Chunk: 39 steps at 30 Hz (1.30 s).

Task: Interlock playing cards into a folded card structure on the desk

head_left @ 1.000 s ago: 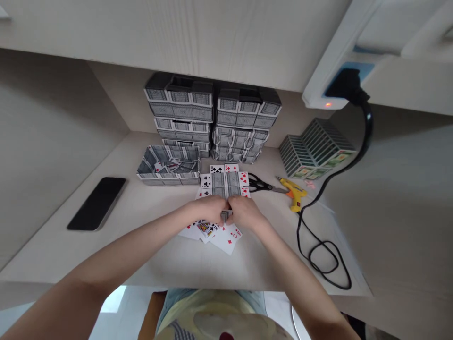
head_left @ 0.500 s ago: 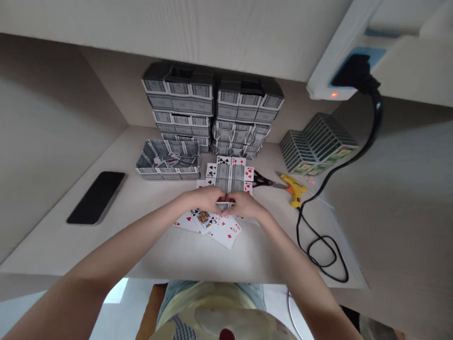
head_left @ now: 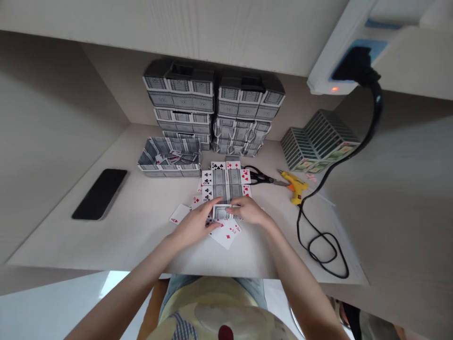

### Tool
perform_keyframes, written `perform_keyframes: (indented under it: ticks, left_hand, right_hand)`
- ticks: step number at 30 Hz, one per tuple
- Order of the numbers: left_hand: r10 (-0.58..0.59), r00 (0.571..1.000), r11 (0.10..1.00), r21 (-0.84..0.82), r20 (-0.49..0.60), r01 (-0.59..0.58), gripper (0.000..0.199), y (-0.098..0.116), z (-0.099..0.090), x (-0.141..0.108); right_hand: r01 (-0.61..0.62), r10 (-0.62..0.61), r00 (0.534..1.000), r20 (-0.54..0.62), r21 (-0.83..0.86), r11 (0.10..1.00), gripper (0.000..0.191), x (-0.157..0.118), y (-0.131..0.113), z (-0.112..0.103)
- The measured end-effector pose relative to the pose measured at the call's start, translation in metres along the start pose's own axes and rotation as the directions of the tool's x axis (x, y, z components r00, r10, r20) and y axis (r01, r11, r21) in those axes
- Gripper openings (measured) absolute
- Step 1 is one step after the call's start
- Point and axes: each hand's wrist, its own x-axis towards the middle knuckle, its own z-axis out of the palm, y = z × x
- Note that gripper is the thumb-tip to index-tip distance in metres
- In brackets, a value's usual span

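Observation:
Several interlocked playing cards form a flat panel point(head_left: 227, 183), grey patterned backs in the middle and numbered ends sticking out at the sides. At its near end is a folded card point(head_left: 221, 212) with its back upward. My right hand point(head_left: 250, 210) pinches the right edge of this end between thumb and fingers. On the left, my left hand point(head_left: 194, 224) has thumb and fingers spread apart around the near left corner; whether its fingertips touch the panel, I cannot tell. Loose face-up playing cards point(head_left: 226, 236) lie under and in front of the hands.
Behind stand stacked boxes point(head_left: 244, 106) made of cards, and an open card box point(head_left: 170, 172) with scraps inside. Scissors point(head_left: 260, 175), a yellow glue gun point(head_left: 295, 186) with a black cord point(head_left: 329, 236), and green-striped card packs point(head_left: 307, 151) are on the right. A phone point(head_left: 101, 193) lies left.
My left hand has let go of the near end, moved left and towards me, and spread its fingers. The panel has shifted slightly left and nearer, its folded near card now uncovered.

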Motion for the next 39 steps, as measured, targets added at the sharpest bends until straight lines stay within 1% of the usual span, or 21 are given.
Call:
perform_keyframes:
  ticks: [2, 4, 7, 8, 10, 12, 14, 16, 18, 19, 20, 21, 22, 23, 24, 26, 28, 31, 34, 36, 39]
  left_hand:
    - [0.050, 0.995, 0.997, 0.066, -0.082, -0.044, 0.061, 0.000, 0.003, -0.002]
    - [0.188, 0.964, 0.972, 0.178, -0.189, -0.155, 0.051, 0.000, 0.003, 0.001]
    - [0.424, 0.843, 0.886, 0.345, -0.331, -0.310, 0.036, 0.002, 0.000, 0.007]
    - [0.494, 0.802, 0.851, 0.379, -0.337, -0.364, 0.033, 0.003, -0.001, 0.009]
    - [0.611, 0.741, 0.773, 0.412, -0.278, -0.482, 0.032, 0.005, -0.005, 0.014]
    - [0.679, 0.710, 0.709, 0.419, -0.188, -0.567, 0.032, 0.005, -0.008, 0.017]
    - [0.692, 0.702, 0.695, 0.417, -0.166, -0.586, 0.032, 0.003, -0.012, 0.021]
    - [0.685, 0.703, 0.708, 0.396, -0.188, -0.584, 0.032, 0.000, -0.014, 0.023]
    - [0.655, 0.722, 0.744, 0.354, -0.223, -0.566, 0.032, -0.004, -0.015, 0.023]
    - [0.631, 0.737, 0.768, 0.331, -0.242, -0.549, 0.031, -0.006, -0.015, 0.023]
    - [0.605, 0.752, 0.791, 0.307, -0.264, -0.528, 0.031, -0.007, -0.015, 0.023]
    - [0.578, 0.765, 0.813, 0.286, -0.283, -0.508, 0.030, -0.008, -0.015, 0.022]
    - [0.554, 0.777, 0.830, 0.267, -0.298, -0.489, 0.029, -0.008, -0.015, 0.022]
    - [0.533, 0.788, 0.845, 0.251, -0.309, -0.473, 0.027, -0.007, -0.015, 0.022]
    - [0.511, 0.797, 0.858, 0.236, -0.322, -0.456, 0.025, -0.005, -0.015, 0.022]
    - [0.454, 0.815, 0.891, 0.194, -0.360, -0.410, 0.021, 0.000, -0.016, 0.024]
    - [0.379, 0.827, 0.925, 0.130, -0.417, -0.358, 0.016, 0.006, -0.017, 0.026]
    - [0.276, 0.838, 0.954, 0.028, -0.470, -0.299, 0.011, 0.013, -0.018, 0.031]
    - [0.235, 0.850, 0.963, -0.005, -0.472, -0.269, 0.009, 0.018, -0.019, 0.033]
    - [0.267, 0.843, 0.958, 0.031, -0.468, -0.286, 0.010, 0.019, -0.020, 0.033]
    - [0.398, 0.810, 0.917, 0.214, -0.429, -0.337, 0.017, 0.020, -0.021, 0.030]
  right_hand:
    - [-0.021, 0.019, 1.000, 0.024, 0.076, 0.997, 0.029, -0.001, -0.005, -0.003]
    - [-0.051, 0.041, 0.997, 0.063, 0.167, 0.985, 0.033, -0.002, -0.011, -0.009]
    - [-0.101, 0.071, 0.991, 0.115, 0.286, 0.953, 0.039, -0.002, -0.019, -0.016]
    - [-0.119, 0.082, 0.989, 0.127, 0.317, 0.941, 0.040, -0.002, -0.022, -0.018]
    - [-0.156, 0.109, 0.983, 0.147, 0.353, 0.923, 0.041, -0.001, -0.025, -0.021]
    - [-0.197, 0.147, 0.976, 0.164, 0.359, 0.912, 0.040, 0.001, -0.025, -0.023]
    - [-0.217, 0.170, 0.973, 0.157, 0.356, 0.909, 0.039, 0.001, -0.025, -0.024]
    - [-0.174, 0.151, 0.984, 0.092, 0.369, 0.913, 0.038, -0.001, -0.026, -0.026]
    - [-0.064, 0.099, 0.992, -0.076, 0.375, 0.925, 0.038, -0.005, -0.030, -0.026]
    - [0.011, 0.067, 0.976, -0.208, 0.353, 0.936, 0.038, -0.009, -0.033, -0.026]
    - [0.084, 0.028, 0.934, -0.355, 0.297, 0.951, 0.037, -0.014, -0.037, -0.025]
    - [0.161, -0.031, 0.851, -0.524, 0.205, 0.965, 0.034, -0.020, -0.041, -0.024]
    - [0.216, -0.125, 0.747, -0.653, 0.060, 0.975, 0.031, -0.027, -0.046, -0.023]
    - [0.241, -0.234, 0.668, -0.706, -0.092, 0.966, 0.026, -0.035, -0.049, -0.020]
    - [0.266, -0.341, 0.614, -0.711, -0.221, 0.938, 0.020, -0.042, -0.052, -0.017]
    - [0.343, -0.534, 0.601, -0.594, -0.412, 0.844, 0.014, -0.054, -0.052, -0.009]
    - [0.372, -0.645, 0.581, -0.497, -0.543, 0.753, 0.019, -0.061, -0.046, -0.001]
    - [0.311, -0.701, 0.563, -0.438, -0.674, 0.670, 0.028, -0.060, -0.032, 0.007]
    - [0.285, -0.734, 0.541, -0.412, -0.730, 0.620, 0.034, -0.054, -0.021, 0.007]
    - [0.283, -0.731, 0.548, -0.407, -0.732, 0.620, 0.036, -0.049, -0.020, 0.005]
    - [0.273, -0.692, 0.572, -0.439, -0.694, 0.666, 0.035, -0.044, -0.021, 0.005]
